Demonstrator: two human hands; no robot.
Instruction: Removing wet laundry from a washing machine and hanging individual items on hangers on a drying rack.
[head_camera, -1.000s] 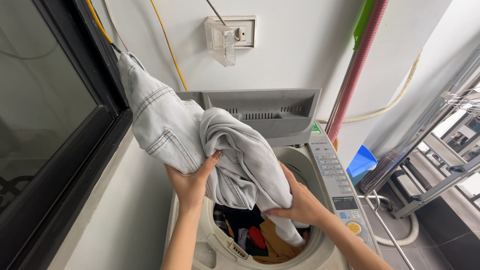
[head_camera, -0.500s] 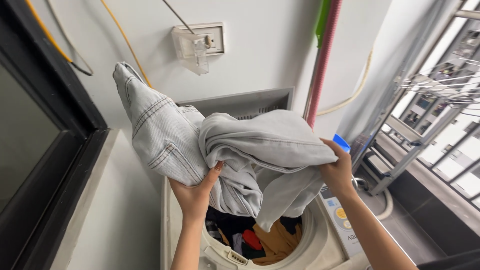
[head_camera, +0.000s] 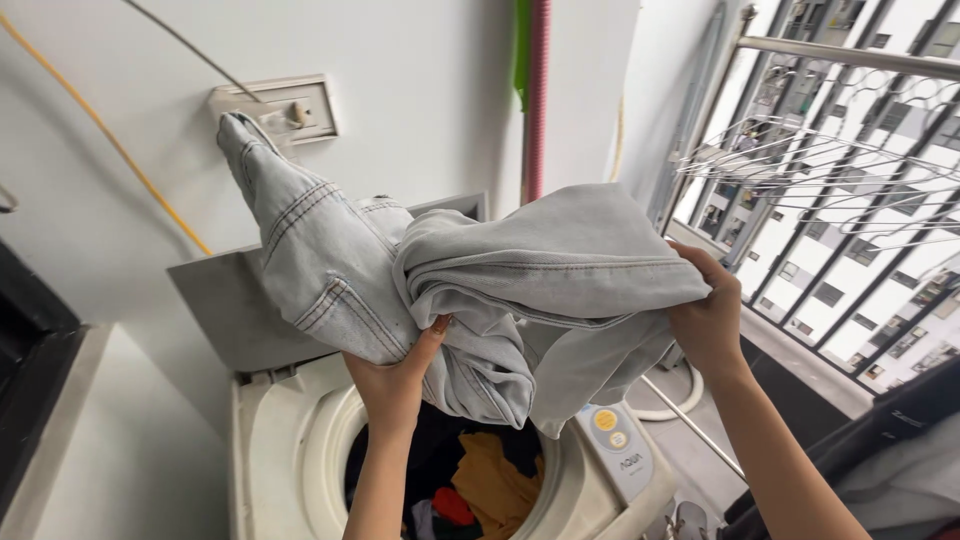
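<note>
Fingers (head_camera: 440, 325) of both hands grip pale jeans (head_camera: 500, 290) above washer rim (head_camera: 290, 440).

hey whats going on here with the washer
A person is holding up a pale grey denim garment above an open top-loading washing machine. The left hand grips the bunched fabric from below; the right hand holds another part out to the side. The drum holds more clothes, dark, mustard and red. Wire hangers hang by the railing at right.

Both hands (head_camera: 400, 375) (head_camera: 710, 320) raised, apparently clenched, arms outstretched.
</note>
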